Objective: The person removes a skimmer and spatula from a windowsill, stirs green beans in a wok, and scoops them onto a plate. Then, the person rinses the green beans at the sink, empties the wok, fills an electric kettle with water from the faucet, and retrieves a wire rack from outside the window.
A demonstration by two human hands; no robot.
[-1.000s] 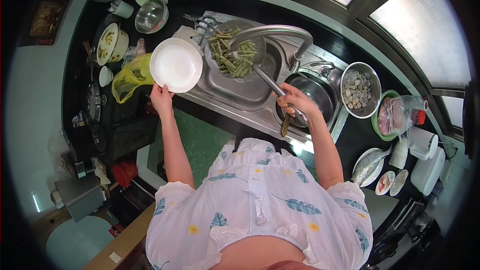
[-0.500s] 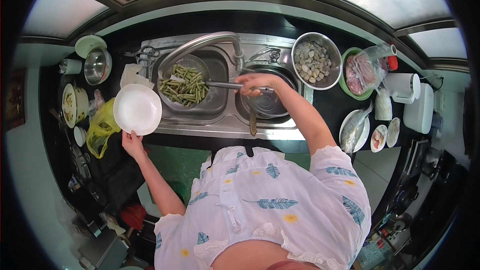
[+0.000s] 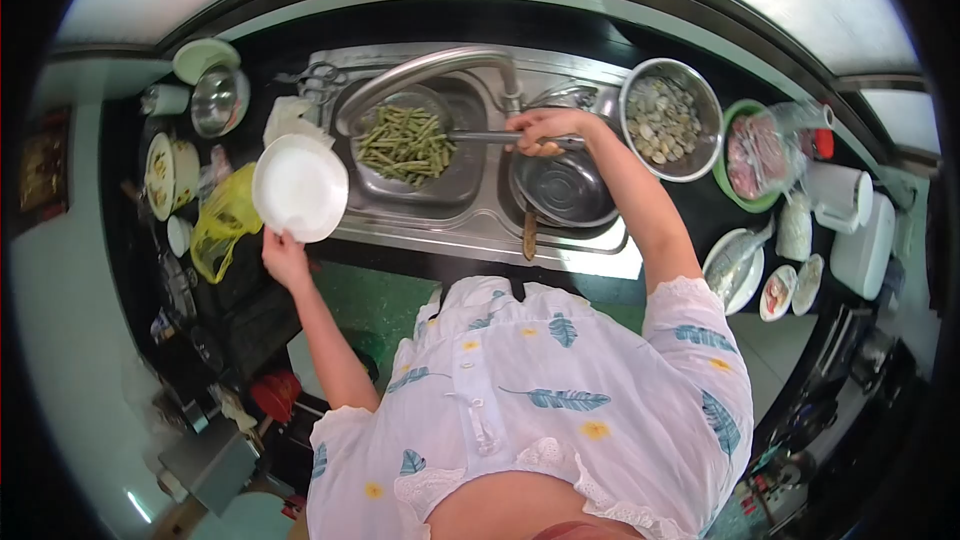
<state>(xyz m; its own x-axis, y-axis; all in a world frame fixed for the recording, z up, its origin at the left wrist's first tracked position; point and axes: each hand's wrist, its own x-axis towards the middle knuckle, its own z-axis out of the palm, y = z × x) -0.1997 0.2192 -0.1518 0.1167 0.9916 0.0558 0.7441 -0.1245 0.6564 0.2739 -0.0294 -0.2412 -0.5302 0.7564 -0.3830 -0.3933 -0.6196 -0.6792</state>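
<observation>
My left hand (image 3: 287, 258) grips the near rim of a white plate (image 3: 300, 185), thumb on top, and holds it left of the sink. Nothing lies on the plate. My right hand (image 3: 547, 129) is closed round the long metal handle (image 3: 480, 137) of a strainer. Cut green beans (image 3: 405, 145) fill the strainer, which hangs over the left sink basin (image 3: 450, 202). The faucet (image 3: 430, 62) arches above the beans' far side. Below my right hand, a dark pan (image 3: 572, 190) sits in the right basin, and a brown handle (image 3: 529, 237) sticks out near it.
Right of the sink stand a steel bowl of clams (image 3: 665, 125), a green basin of meat (image 3: 755, 155) and a plate with a fish (image 3: 735, 265). At left are a yellow plastic bag (image 3: 222, 225), an enamel pot (image 3: 170, 175), a steel bowl (image 3: 218, 100) and scissors (image 3: 322, 80).
The view has shifted, so the counter appears farther right and slightly higher. Both hands keep their holds on the plate and the strainer, with little movement relative to the sink.
</observation>
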